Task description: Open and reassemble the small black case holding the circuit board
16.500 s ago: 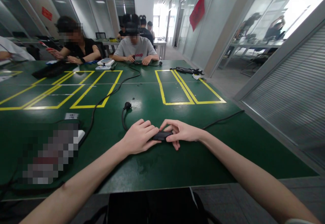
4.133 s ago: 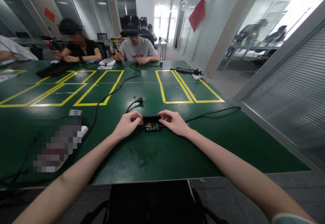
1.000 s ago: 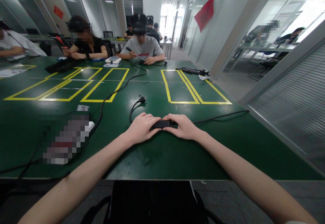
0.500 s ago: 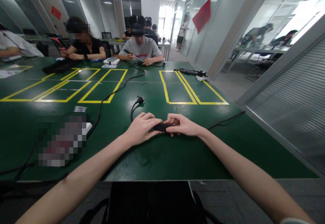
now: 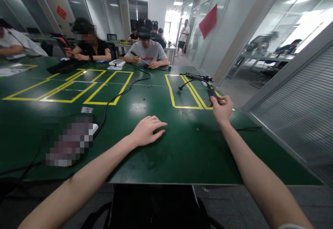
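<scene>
My right hand (image 5: 223, 108) is closed on a small black box (image 5: 212, 93), held up over the right-hand taped rectangle. From the box a black cord arches to the left and ends in a plug (image 5: 180, 88). My left hand (image 5: 149, 130) rests at the middle of the green table (image 5: 171, 159), fingers apart and nothing in it. Just beyond the box lies a black folded stand-like object (image 5: 196, 77).
Yellow tape rectangles (image 5: 88, 102) mark the table. A blurred device (image 5: 71, 140) sits at the left near a small label (image 5: 86, 109), beside a long black cable (image 5: 105, 114). People sit across the table; one in a grey shirt (image 5: 148, 51) holds a tool.
My right hand has carried the black box away from my left hand, to the right and farther forward, with the cord and plug trailing. My left hand stayed put and now holds nothing.
</scene>
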Motion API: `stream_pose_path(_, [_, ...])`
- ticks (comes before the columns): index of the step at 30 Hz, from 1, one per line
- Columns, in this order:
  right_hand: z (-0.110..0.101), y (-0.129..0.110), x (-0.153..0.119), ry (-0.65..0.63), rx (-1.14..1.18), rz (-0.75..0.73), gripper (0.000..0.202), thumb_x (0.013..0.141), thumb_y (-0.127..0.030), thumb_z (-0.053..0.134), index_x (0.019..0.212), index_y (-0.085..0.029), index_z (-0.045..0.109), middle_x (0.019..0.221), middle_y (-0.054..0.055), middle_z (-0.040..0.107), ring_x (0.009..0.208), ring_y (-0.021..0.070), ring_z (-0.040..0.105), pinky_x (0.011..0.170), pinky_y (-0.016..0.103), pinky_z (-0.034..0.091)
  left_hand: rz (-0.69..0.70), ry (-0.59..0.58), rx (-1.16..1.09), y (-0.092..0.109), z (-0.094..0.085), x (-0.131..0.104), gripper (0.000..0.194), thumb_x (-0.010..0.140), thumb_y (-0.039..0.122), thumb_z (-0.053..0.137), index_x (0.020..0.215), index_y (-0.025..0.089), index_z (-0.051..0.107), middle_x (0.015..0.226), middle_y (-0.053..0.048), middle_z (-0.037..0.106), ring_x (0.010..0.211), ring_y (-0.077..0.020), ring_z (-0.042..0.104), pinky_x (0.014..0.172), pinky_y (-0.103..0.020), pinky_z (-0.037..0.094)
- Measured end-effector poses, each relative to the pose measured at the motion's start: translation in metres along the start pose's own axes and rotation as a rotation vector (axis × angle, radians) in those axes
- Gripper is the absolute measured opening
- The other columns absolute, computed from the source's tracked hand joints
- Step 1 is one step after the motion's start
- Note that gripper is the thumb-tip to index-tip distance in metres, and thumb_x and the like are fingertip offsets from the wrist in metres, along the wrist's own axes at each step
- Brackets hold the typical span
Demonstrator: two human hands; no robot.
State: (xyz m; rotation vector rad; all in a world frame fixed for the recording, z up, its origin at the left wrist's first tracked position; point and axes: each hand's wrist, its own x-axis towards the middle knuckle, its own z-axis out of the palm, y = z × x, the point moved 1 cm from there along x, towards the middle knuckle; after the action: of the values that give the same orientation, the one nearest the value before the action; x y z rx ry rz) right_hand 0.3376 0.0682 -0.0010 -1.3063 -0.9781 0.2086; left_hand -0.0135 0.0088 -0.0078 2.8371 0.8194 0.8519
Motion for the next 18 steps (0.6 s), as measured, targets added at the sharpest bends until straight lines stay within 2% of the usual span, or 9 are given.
stream_pose_path(2, [-0.016, 0.009, 0.012, 0.089, -0.153, -0.025, 0.038, 0.075, -0.051, 0.071, 0.082, -0.026, 0.044, 0.070, 0.001, 0.067, 0.057, 0.0189, 0.066, 0.051, 0.026, 0.046, -0.013, -0.014, -0.012, 0.000, 0.000, 0.000, 0.026, 0.101, 0.030, 0.056, 0.118, 0.019, 0.073, 0.103, -0.008, 0.077, 0.096, -0.0219, 0.070, 0.086, -0.037, 0.055])
stream_pose_path(4, [-0.027, 0.017, 0.017, 0.091, -0.361, -0.011, 0.028, 0.078, -0.044, 0.067, 0.084, -0.025, 0.047, 0.075, 0.005, 0.070, 0.069, 0.0234, 0.070, 0.060, 0.030, 0.050, -0.024, -0.021, -0.027, 0.001, -0.001, 0.000, 0.026, 0.101, 0.030, 0.056, 0.117, 0.019, 0.074, 0.101, -0.008, 0.077, 0.094, -0.0217, 0.069, 0.085, -0.037, 0.055])
stream_pose_path(7, [-0.030, 0.025, 0.015, -0.021, -0.703, 0.031, 0.023, 0.079, -0.042, 0.067, 0.085, -0.024, 0.054, 0.089, 0.010, 0.075, 0.088, 0.0289, 0.071, 0.076, 0.036, 0.052, -0.029, -0.026, -0.044, 0.001, -0.001, -0.001, 0.026, 0.100, 0.029, 0.057, 0.115, 0.018, 0.075, 0.099, -0.008, 0.077, 0.092, -0.0215, 0.069, 0.083, -0.036, 0.055])
stream_pose_path(9, [-0.026, 0.027, 0.011, -0.121, -0.865, 0.052, 0.023, 0.080, -0.044, 0.067, 0.088, -0.024, 0.059, 0.095, 0.011, 0.075, 0.091, 0.0303, 0.070, 0.078, 0.037, 0.052, -0.030, -0.029, -0.050, 0.000, -0.001, -0.001, 0.025, 0.100, 0.028, 0.057, 0.114, 0.018, 0.075, 0.098, -0.008, 0.077, 0.091, -0.0212, 0.069, 0.082, -0.036, 0.055])
stream_pose_path(15, [-0.023, 0.031, 0.017, -0.277, -1.079, -0.014, 0.033, 0.087, -0.044, 0.063, 0.109, -0.020, 0.066, 0.101, 0.016, 0.072, 0.094, 0.0326, 0.067, 0.077, 0.039, 0.050, -0.041, -0.049, -0.053, 0.001, -0.001, -0.002, 0.024, 0.100, 0.027, 0.059, 0.115, 0.018, 0.075, 0.097, -0.007, 0.077, 0.090, -0.0208, 0.069, 0.083, -0.034, 0.054])
stream_pose_path(18, [-0.029, 0.037, 0.026, -0.254, -1.104, 0.024, 0.034, 0.087, -0.043, 0.065, 0.110, -0.019, 0.068, 0.103, 0.018, 0.071, 0.098, 0.0356, 0.066, 0.078, 0.042, 0.050, -0.057, -0.059, -0.054, 0.001, -0.002, -0.002, 0.023, 0.100, 0.027, 0.060, 0.114, 0.018, 0.075, 0.097, -0.007, 0.077, 0.090, -0.0204, 0.069, 0.083, -0.034, 0.054])
